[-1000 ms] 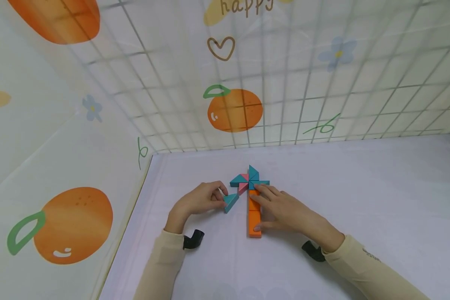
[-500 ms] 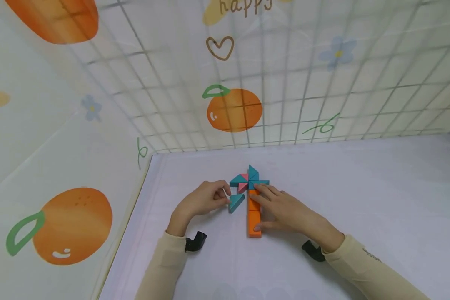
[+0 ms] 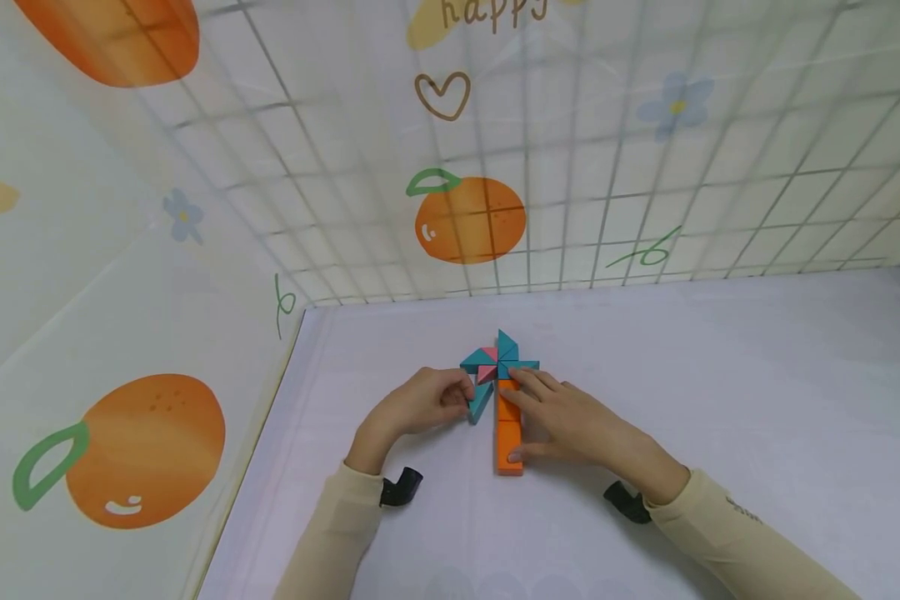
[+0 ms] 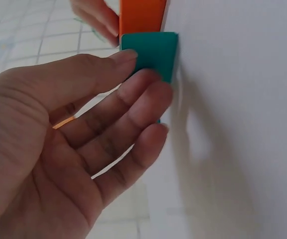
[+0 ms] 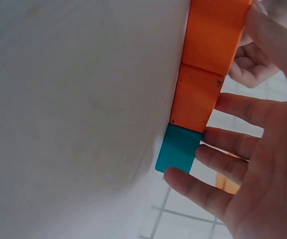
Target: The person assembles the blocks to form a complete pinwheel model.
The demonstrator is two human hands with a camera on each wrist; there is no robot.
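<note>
My left hand point(image 3: 423, 404) pinches a teal triangular block point(image 3: 482, 404) between thumb and fingers, just left of the orange column; its square-edged face point(image 4: 158, 50) shows in the left wrist view. Whether it touches the pink triangular block point(image 3: 487, 373) above it I cannot tell. Two orange blocks point(image 3: 508, 446) lie end to end below a pinwheel of teal triangular blocks point(image 3: 507, 346) and pink ones. My right hand point(image 3: 570, 417) rests along the column's right side, its straight fingers touching the orange blocks point(image 5: 198, 97) and a teal block point(image 5: 178, 149).
A white-covered table point(image 3: 690, 375) lies beneath the blocks. Behind it hangs a sheer printed curtain point(image 3: 585, 150) over a wire grid, and another printed sheet point(image 3: 120, 317) stands along the left edge. A black curved piece point(image 3: 401, 487) sticks out at each wrist.
My left hand has moved right with the teal triangular block, turning it and bringing it closer to the orange column and the pink block. The right hand has stayed in place.
</note>
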